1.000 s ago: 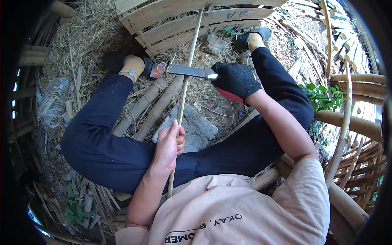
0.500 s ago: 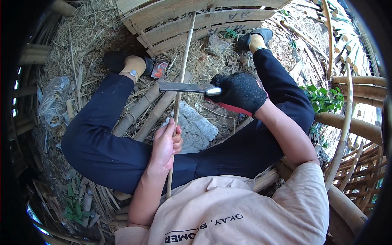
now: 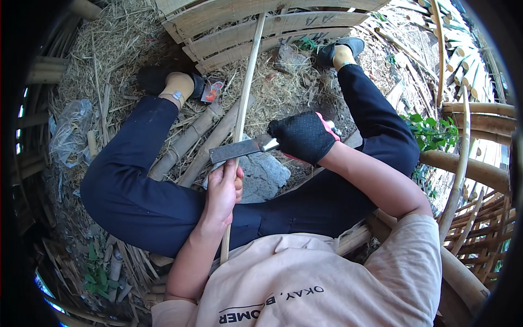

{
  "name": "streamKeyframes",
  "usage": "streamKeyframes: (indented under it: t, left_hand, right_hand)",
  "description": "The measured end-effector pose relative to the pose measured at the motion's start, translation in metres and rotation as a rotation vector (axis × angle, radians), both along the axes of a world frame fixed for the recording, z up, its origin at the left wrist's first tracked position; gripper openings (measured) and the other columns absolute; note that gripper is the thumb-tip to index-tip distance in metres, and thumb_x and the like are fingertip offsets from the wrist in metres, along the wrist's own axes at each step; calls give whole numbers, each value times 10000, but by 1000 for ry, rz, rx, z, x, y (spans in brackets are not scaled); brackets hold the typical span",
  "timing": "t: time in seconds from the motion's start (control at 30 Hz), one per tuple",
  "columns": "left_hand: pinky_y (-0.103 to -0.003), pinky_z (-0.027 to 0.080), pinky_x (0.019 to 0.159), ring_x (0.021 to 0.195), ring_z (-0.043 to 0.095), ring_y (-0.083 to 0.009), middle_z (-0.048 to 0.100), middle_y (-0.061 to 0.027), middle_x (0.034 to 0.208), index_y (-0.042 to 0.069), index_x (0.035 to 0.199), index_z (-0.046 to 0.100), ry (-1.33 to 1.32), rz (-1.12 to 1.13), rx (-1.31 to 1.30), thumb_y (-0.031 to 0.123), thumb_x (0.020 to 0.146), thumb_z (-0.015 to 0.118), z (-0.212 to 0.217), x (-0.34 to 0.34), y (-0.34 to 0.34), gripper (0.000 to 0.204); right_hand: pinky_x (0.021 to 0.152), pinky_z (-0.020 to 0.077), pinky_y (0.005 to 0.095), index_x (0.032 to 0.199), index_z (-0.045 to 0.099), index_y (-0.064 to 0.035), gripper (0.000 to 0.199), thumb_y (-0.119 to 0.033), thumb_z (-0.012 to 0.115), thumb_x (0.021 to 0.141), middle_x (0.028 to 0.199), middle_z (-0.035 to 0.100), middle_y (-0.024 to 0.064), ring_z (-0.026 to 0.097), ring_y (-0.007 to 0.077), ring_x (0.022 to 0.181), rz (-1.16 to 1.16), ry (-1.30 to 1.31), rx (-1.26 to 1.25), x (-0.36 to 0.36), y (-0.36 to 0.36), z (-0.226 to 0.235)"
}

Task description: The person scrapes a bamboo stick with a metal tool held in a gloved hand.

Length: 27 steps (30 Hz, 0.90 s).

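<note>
Between the person's spread knees, a long bamboo strip (image 3: 246, 87) runs from the wooden pallet (image 3: 261, 22) at the top down toward the lap; the bare left hand (image 3: 222, 192) is closed round it below the knife, fingers wrapped tight, thumb along the strip; just above that hand, the knife (image 3: 235, 151) lies crosswise on the strip, its flat dark blade touching it; the gloved right hand (image 3: 303, 136) is clenched on the handle, to the right of the strip. Behind the strip, a grey stone (image 3: 267, 174) sits on the ground, and split bamboo poles (image 3: 188, 143) lie to its left among straw. By my judgement the shaving is mid-course: the blade sits low on the strip, near the holding hand, with the short stretch below the hand unreached; how smooth the upper length is, I cannot tell.
</note>
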<state>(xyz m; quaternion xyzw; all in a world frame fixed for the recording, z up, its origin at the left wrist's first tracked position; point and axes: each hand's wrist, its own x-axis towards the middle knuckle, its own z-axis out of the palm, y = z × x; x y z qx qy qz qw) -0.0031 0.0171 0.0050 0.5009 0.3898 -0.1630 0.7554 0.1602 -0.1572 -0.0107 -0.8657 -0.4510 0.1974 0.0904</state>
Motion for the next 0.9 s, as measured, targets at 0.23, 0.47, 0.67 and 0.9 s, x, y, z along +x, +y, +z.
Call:
streamKeyframes:
  t: [0.23,0.47,0.67,0.9]
  left_hand:
    - [-193,170,376,419,202,6,244,115,560,118,835,457,-31,1,-31,413,1083,373,0,-1,1,394]
    - [-197,171,371,417,209,2,250,109,559,113,833,465,-39,42,-153,387,1082,389,-1,-1,7,378]
    - [-197,170,376,405,217,2,268,115,549,116,831,480,-5,83,-184,387,1076,411,3,0,9,371]
    - [-202,166,381,399,220,5,285,118,543,125,814,481,21,53,-102,405,1076,403,0,2,5,391]
  right_hand:
    - [638,534,458,911,710,-173,140,-236,649,801,727,687,128,697,335,712,-271,-162,20,48,-13,-1]
    - [666,540,464,949,697,-161,206,-324,689,824,753,689,134,694,345,736,-256,-137,72,57,-19,-5]
    - [616,525,456,902,676,-131,219,-331,708,818,719,666,149,672,361,682,-44,28,124,12,-2,-2]
    - [616,526,467,885,672,-129,191,-313,675,832,697,658,152,671,365,669,-42,70,72,5,3,-10]
